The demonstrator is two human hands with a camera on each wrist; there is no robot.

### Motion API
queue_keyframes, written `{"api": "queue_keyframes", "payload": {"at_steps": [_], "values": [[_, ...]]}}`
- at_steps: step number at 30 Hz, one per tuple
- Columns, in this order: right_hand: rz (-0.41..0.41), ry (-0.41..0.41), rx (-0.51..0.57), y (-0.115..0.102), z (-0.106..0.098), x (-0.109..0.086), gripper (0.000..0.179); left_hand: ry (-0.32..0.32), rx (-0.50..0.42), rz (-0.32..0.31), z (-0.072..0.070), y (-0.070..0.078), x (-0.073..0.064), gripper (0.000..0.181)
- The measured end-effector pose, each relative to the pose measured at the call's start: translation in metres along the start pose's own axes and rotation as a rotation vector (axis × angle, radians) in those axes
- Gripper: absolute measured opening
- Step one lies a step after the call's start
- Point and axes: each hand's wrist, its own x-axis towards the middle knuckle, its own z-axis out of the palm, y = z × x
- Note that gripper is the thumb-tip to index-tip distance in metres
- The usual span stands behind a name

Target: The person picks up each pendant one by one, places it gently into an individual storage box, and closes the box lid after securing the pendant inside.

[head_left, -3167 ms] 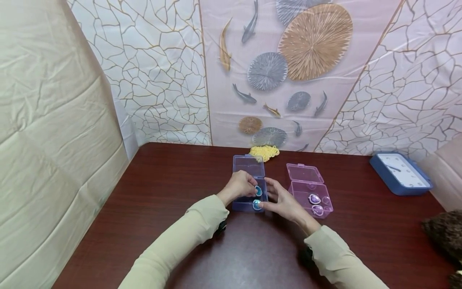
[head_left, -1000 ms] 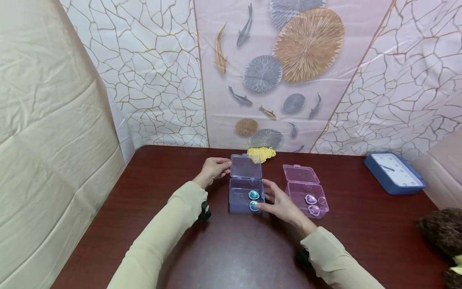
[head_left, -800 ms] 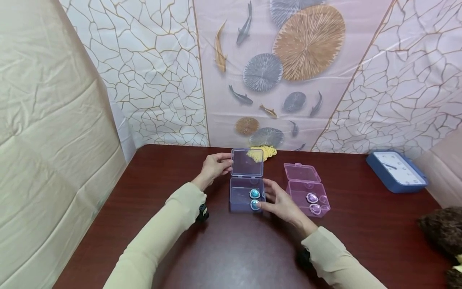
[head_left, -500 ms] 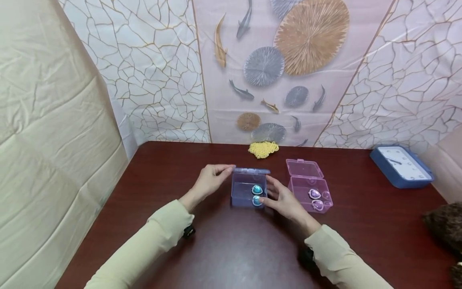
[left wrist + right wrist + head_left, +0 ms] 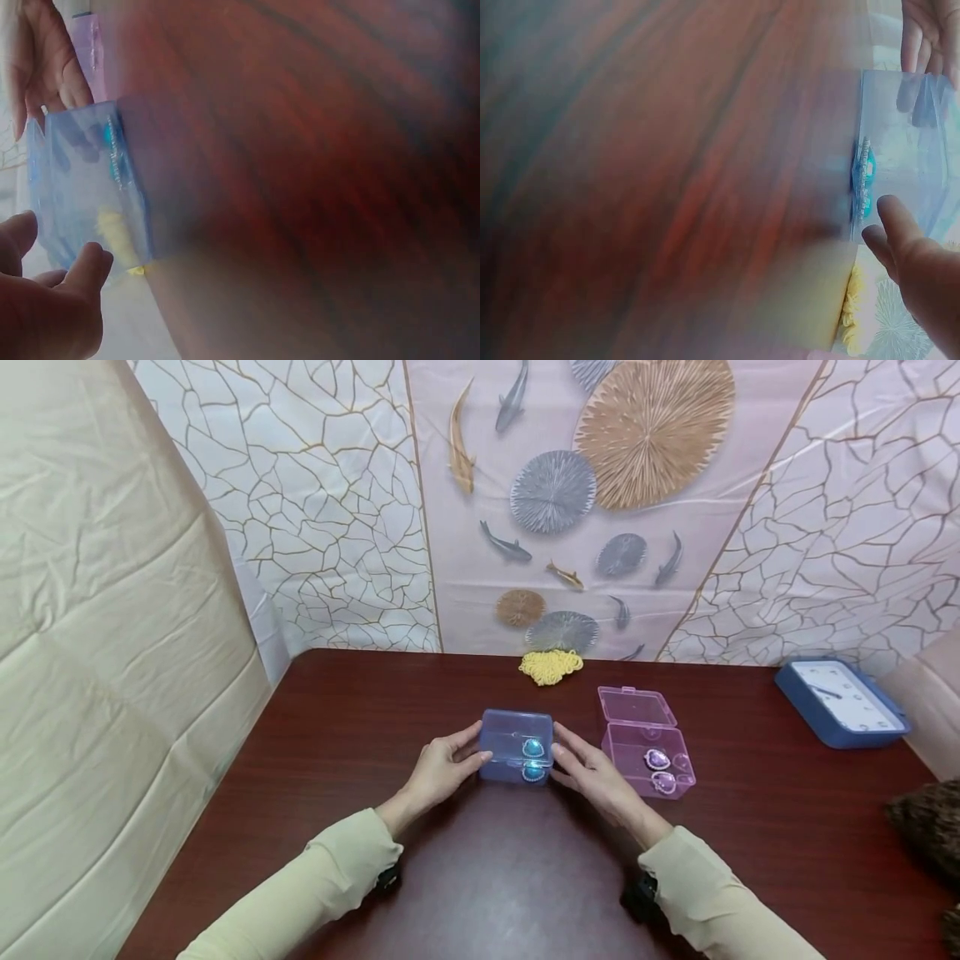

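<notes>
Bright, even light; blurry wrist views

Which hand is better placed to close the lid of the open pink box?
Right, probably. The right hand touches the closed blue box and is next to the pink box; the left hand is across the blue box.

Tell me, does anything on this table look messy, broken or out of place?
Nothing stands out. The clear blue plastic box sits closed between both hands, the pink plastic box lies open with its gems inside, and nothing is spilled or damaged.
</notes>
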Motion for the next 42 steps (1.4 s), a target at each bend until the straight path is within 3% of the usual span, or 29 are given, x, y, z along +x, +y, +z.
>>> {"api": "queue_keyframes", "payload": {"at_steps": [7,19,30,36,42], "values": [[-0.028,0.008,-0.085,0.0,-0.002,-0.002,0.066,0.001,-0.095,-0.01,0.007,0.0,0.0,0.057],[-0.036,0.004,-0.071,-0.004,-0.004,-0.004,0.067,0.037,-0.246,-0.056,0.017,0.008,-0.002,0.057],[-0.001,0.018,-0.067,-0.007,-0.003,-0.006,0.066,0.055,-0.242,-0.069,0.019,0.01,-0.002,0.056],[-0.007,0.044,-0.069,-0.008,0.002,-0.001,0.065,0.071,-0.175,-0.098,0.015,0.009,-0.003,0.056],[-0.088,0.153,-0.22,-0.022,-0.004,-0.011,0.062,0.143,-0.134,-0.052,0.01,0.021,0.003,0.061]]}}
